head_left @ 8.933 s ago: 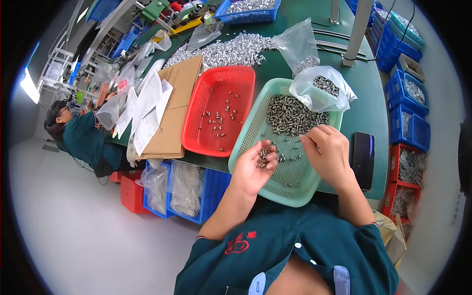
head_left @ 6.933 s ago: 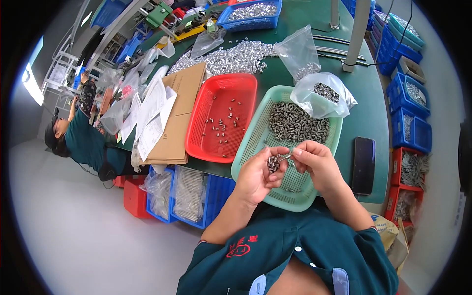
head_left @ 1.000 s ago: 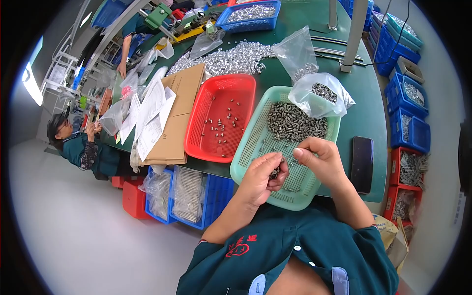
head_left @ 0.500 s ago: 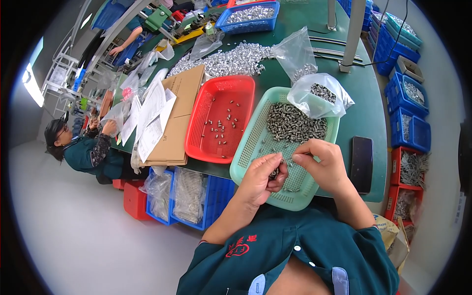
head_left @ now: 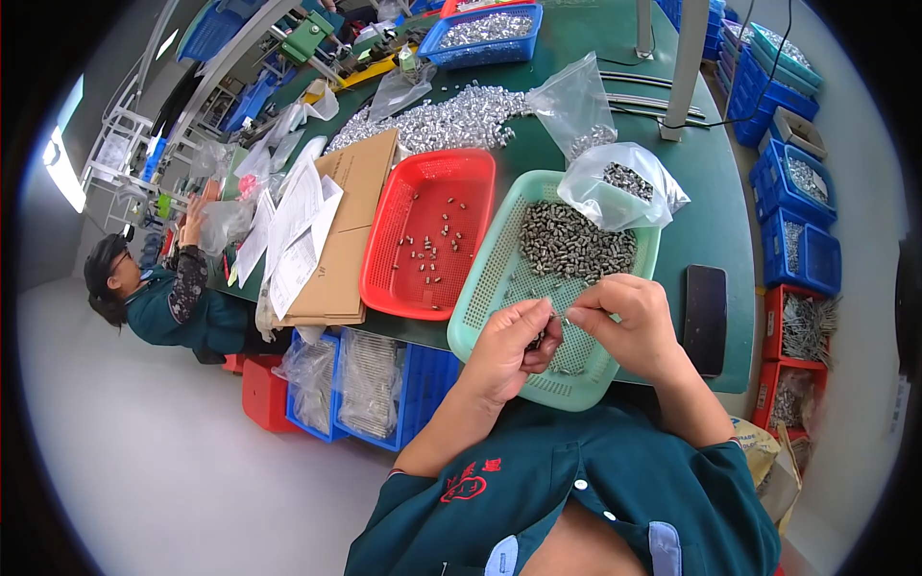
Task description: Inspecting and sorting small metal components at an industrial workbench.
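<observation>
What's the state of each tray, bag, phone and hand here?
Green perforated plastic tray: holds a heap of small metal parts.
Red perforated plastic tray: a few scattered parts.
Clear plastic bag: open, part-filled.
Black phone: flat, screen dark.
Left hand: cupped around parts.
Right hand: pinching a part.

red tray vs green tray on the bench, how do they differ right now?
The red tray holds only a thin scatter of small metal parts; the green tray holds a dense heap at its far end. A clear bag of parts rests on the green tray's far rim; none on the red. Both hands work over the green tray. Both are perforated plastic.
</observation>
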{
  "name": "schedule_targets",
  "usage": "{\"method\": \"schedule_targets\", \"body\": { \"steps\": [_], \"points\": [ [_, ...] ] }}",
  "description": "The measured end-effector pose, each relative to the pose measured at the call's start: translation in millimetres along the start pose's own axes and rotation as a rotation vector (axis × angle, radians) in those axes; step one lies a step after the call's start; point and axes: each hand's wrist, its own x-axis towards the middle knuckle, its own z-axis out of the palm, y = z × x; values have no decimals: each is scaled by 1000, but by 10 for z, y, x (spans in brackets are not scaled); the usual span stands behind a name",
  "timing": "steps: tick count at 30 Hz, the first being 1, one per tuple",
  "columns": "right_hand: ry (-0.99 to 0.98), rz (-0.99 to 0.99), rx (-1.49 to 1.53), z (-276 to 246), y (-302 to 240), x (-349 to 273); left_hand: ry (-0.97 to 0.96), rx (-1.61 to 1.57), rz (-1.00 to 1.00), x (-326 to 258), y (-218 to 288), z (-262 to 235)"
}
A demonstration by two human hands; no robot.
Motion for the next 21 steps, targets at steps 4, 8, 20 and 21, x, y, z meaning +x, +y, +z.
{"method": "schedule_targets", "body": {
  "steps": [4,8,20,21],
  "points": [
    [-17,-33,-66,-4,12,-7,0,65,25,-24,2,24],
    [63,-128,-103,81,45,-31,-30,-8,26,-21,3,-14],
    [25,-112,-7,216,63,33,-2,32,-6,-19,40,-102],
    [-10,31,22,224,55,7,1,24,-18,-32,36,-112]
  ]
}}
